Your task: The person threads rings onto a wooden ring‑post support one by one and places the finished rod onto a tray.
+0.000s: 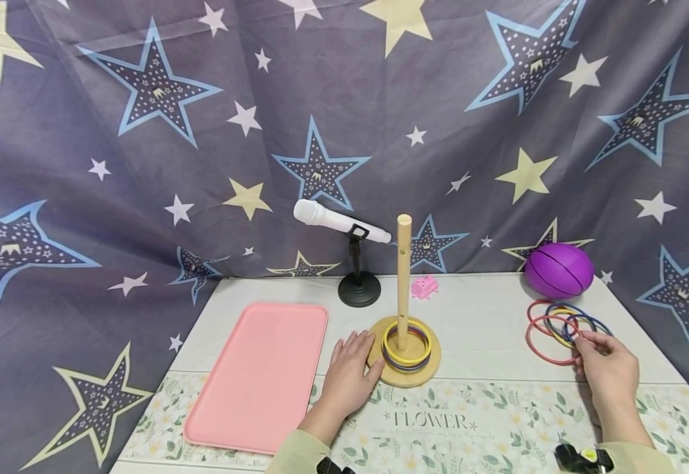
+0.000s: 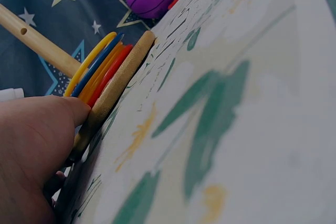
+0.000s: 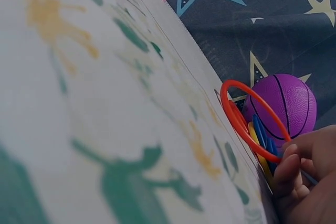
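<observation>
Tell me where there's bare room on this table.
Bare: the pink tray; the table between the peg stand and the loose rings. Crowded: the right, where those rings, the purple ball and the right hand bunch together.

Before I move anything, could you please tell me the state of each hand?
Left hand: open, holding nothing, fingers resting at the edge of the round wooden base.
Right hand: closed, pinching a red ring.
</observation>
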The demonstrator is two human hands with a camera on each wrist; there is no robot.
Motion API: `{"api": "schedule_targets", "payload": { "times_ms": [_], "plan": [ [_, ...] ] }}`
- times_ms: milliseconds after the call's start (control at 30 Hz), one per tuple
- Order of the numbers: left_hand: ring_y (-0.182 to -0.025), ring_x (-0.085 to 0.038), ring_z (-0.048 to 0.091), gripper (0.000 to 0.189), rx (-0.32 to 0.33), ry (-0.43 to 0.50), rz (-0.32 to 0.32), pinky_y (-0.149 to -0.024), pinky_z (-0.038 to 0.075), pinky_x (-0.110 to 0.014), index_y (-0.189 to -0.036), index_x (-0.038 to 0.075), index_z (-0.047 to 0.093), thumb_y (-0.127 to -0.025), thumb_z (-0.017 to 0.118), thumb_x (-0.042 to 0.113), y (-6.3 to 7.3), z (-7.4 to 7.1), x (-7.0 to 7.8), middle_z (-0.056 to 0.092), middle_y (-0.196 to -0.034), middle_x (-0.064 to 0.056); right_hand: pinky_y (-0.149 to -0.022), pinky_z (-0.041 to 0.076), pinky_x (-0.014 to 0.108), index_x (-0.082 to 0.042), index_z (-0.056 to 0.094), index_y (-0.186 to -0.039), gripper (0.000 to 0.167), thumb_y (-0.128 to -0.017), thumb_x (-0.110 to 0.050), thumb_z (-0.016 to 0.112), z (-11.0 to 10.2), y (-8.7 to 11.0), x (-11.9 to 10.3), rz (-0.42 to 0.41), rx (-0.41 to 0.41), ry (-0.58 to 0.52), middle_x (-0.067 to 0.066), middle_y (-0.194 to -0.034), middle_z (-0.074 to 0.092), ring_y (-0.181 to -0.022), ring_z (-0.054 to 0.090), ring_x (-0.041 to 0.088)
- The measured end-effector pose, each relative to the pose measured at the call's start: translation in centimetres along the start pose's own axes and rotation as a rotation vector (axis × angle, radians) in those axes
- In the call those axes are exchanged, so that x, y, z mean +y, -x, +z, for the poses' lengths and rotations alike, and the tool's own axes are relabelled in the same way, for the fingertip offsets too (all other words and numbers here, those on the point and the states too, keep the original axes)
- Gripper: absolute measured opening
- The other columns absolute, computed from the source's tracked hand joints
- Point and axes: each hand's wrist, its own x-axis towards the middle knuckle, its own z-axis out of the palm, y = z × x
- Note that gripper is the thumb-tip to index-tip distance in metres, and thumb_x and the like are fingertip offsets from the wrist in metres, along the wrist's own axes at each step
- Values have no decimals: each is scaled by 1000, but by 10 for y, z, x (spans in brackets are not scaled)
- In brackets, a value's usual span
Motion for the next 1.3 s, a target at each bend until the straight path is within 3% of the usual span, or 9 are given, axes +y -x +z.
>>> {"api": "schedule_targets", "payload": {
  "times_ms": [433,933,1300],
  "plan": [
    [-159,-40,40,57,5,-4,1,-134,20,-62,-159,2,57,-111,66,31,0,0,0,53,-166,-19,-48,54,19,-19,77,-108,3,-106,-18,76,2,-1,-2,76,3,-173,-12,-74,69,-58,62,3],
    [-160,-39,39,57,-14,2,-3,-134,19,-61,-160,5,56,-112,64,34,-1,0,-1,51,-167,-17,-47,54,19,-27,81,-93,19,-102,-10,79,8,10,-22,36,-40,-298,-10,-76,70,-56,62,5],
    [-161,-38,38,58,-18,1,-13,-135,18,-60,-161,5,55,-112,64,34,-1,0,0,51,-168,-16,-51,56,19,-19,79,-110,6,-104,-16,79,20,24,-51,-33,-118,-256,-6,-81,69,-62,65,6]
  ]
}}
